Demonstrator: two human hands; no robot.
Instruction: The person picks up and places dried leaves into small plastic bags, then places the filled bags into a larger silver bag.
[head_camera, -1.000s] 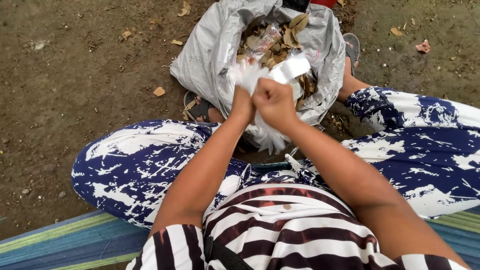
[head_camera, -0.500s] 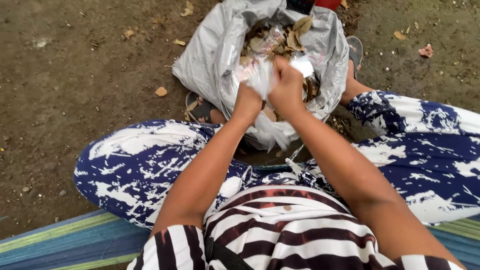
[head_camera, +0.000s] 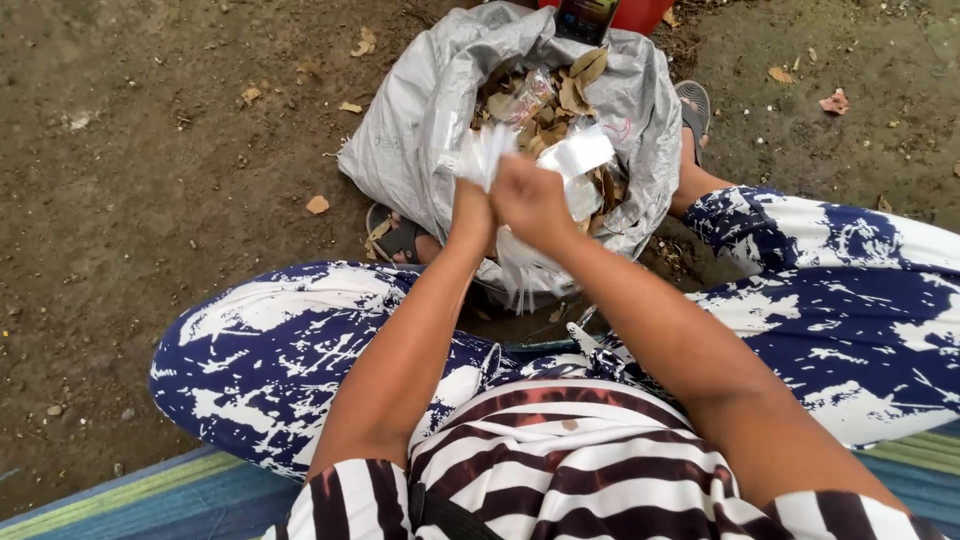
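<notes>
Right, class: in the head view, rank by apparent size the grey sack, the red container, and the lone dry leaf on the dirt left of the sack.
1. grey sack
2. red container, mostly cut off, so unsure
3. dry leaf

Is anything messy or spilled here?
A little. Dry leaves lie scattered on the dirt beside the grey sack, not in it. Both hands, left and right, grip torn-looking clear plastic.

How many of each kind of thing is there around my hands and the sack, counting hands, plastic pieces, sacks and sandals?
Hands: 2, left hand and right hand
Clear plastic pieces held: 2, left piece and right piece
Grey sack of dry leaves: 1
Sandals: 2, one and another
Total: 7
</notes>
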